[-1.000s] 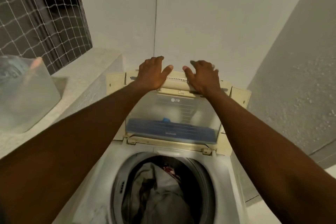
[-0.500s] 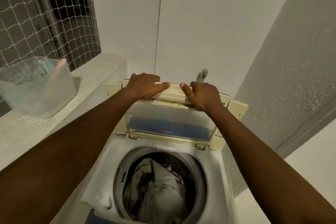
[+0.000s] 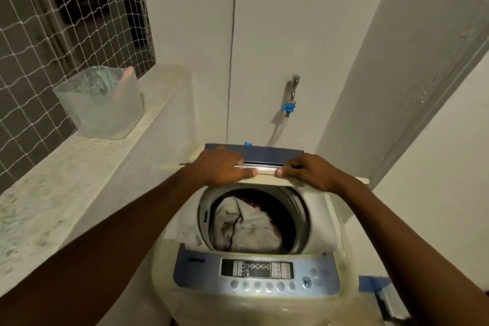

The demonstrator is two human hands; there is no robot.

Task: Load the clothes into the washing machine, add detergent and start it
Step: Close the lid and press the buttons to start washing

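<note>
Clothes [image 3: 246,222] sit loaded in the drum while left hand [image 3: 222,168] and right hand [image 3: 308,172] grip the folded lid [image 3: 267,156]; lowering it shut likely comes next.

Dim, warm indoor light; glare on the control panel [image 3: 256,270]. Wide-angle bending curves the walls at the edges, and the netted window [image 3: 66,34] is dark and slightly soft.

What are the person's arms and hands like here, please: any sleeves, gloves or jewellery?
Both arms are bare as far up as the view shows, with no sleeves in sight. The left hand and right hand wear no gloves. No watch, bracelet or ring shows on either.
</note>
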